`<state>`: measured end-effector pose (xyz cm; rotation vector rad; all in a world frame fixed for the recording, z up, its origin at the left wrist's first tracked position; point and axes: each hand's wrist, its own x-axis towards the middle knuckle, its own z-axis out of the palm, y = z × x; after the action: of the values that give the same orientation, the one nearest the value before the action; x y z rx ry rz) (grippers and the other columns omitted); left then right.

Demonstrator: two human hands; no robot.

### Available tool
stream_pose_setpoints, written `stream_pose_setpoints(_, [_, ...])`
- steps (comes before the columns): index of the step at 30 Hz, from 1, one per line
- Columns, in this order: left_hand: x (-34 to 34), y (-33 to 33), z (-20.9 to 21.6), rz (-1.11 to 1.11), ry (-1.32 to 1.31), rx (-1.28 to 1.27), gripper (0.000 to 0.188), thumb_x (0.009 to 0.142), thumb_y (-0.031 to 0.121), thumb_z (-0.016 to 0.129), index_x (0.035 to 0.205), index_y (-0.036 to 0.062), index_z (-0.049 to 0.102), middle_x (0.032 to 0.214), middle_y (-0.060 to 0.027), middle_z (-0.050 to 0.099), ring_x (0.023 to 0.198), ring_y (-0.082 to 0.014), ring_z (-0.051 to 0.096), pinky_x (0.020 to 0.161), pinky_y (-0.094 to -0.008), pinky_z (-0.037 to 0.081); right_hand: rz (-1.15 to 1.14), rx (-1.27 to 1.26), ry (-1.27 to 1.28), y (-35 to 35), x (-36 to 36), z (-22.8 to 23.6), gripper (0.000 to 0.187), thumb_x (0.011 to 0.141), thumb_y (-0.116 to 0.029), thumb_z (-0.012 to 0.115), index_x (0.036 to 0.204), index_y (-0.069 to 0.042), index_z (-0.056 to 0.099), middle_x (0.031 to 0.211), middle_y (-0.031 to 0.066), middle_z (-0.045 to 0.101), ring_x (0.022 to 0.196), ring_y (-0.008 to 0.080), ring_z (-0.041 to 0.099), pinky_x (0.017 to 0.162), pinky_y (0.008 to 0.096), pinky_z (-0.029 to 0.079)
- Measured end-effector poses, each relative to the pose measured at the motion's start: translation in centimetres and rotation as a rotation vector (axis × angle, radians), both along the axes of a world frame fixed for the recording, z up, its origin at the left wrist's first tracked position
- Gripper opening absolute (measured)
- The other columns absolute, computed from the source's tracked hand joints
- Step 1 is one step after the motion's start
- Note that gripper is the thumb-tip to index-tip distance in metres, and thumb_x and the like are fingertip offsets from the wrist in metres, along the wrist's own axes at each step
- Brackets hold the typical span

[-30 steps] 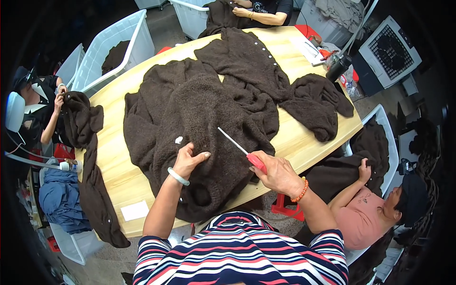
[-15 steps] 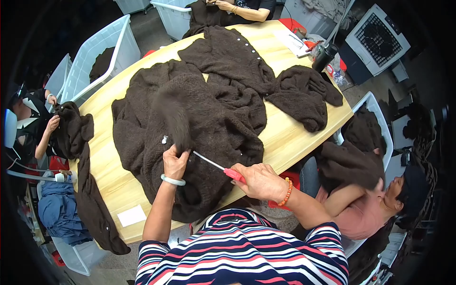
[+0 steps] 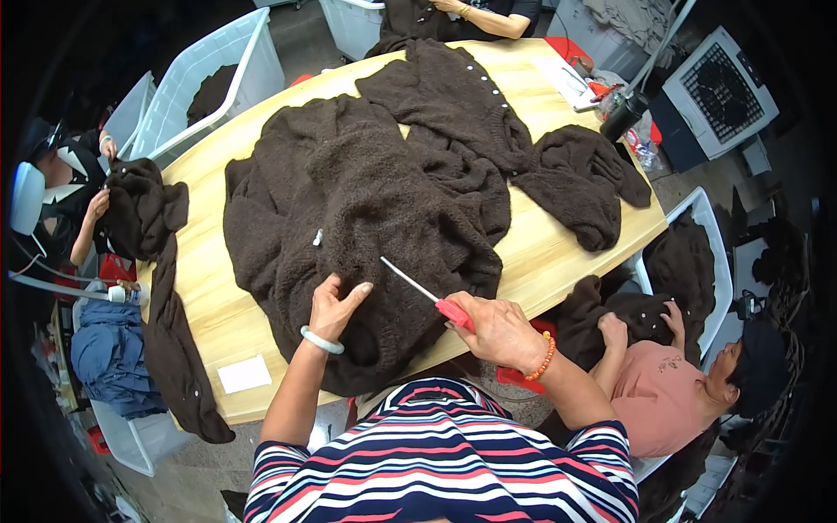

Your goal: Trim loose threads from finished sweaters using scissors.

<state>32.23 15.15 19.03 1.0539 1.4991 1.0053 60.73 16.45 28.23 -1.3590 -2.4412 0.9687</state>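
Observation:
In front of me a large dark brown knitted garment (image 3: 349, 187) lies bunched on the wooden table (image 3: 532, 270). My left hand (image 3: 331, 310) is at its near side, thumb and fingers spread, with nothing visible between them. My right hand (image 3: 506, 333) is wrapped round the red handle of a screwdriver-like tool (image 3: 455, 314). Its long thin metal shaft points up and left over the knit, toward the space beyond my left hand. Whether the tip touches the knit I cannot tell. A small white piece (image 3: 317, 237) sits on the garment.
More brown knits (image 3: 575, 179) lie at the back and right. A white paper (image 3: 244, 375) is at the near left; a black bottle (image 3: 624, 117) stands at the far right corner. Co-workers handle brown knits around the table, one (image 3: 663, 383) close on my right. Plastic bins (image 3: 253, 65) flank it.
My left hand has let go of the raised fold of knit, which has dropped flat, and its fingers have spread. The right-hand co-worker's garment has been lowered. The view has shifted slightly.

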Motion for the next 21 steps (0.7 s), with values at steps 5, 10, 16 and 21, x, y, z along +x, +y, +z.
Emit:
stream_pose_setpoints(5, [0.5,-2.5,-0.8,0.072,-0.237,-0.045,0.022,0.083,0.009,0.074,0.102,0.0006,0.064,0.091,0.0013,0.064,0.082,-0.0058,0.057,0.075,-0.0208,0.046,0.043,-0.058,-0.018,-0.1,0.5,0.3,0.027,0.089,-0.020,0.062,0.112,-0.010,0.053,0.087,0.0172,0.066,0.079,0.0391,0.064,0.069,0.0464,0.050])
stream_pose_setpoints(10, [2.5,-1.3,0.1,0.153,-0.361,0.055,0.016,0.084,0.009,0.073,0.095,0.0012,0.064,0.091,0.0029,0.063,0.082,-0.0047,0.055,0.075,-0.0211,0.045,0.062,-0.048,-0.003,-0.2,0.6,0.1,0.026,0.088,-0.018,0.061,0.111,-0.010,0.053,0.085,0.0170,0.066,0.078,0.0391,0.064,0.068,0.0470,0.051])
stream_pose_setpoints(16, [1.7,-1.7,-2.2,0.168,-0.460,0.104,0.016,0.087,0.004,0.068,0.103,0.0000,0.067,0.096,-0.0012,0.067,0.087,-0.0077,0.059,0.081,-0.0225,0.046,0.096,-0.052,-0.012,-0.2,0.2,0.3,0.025,0.087,-0.017,0.061,0.109,-0.009,0.054,0.080,0.0183,0.065,0.075,0.0391,0.064,0.067,0.0475,0.051])
stream_pose_setpoints(21, [1.8,-1.4,-1.7,0.314,-0.439,0.096,0.009,0.088,0.004,0.068,0.096,-0.0003,0.069,0.090,-0.0009,0.068,0.079,-0.0065,0.058,0.076,-0.0220,0.046,0.192,-0.149,-0.135,-0.4,0.3,1.0,0.029,0.088,-0.025,0.062,0.113,-0.011,0.056,0.074,0.0186,0.065,0.071,0.0394,0.064,0.068,0.0471,0.051])
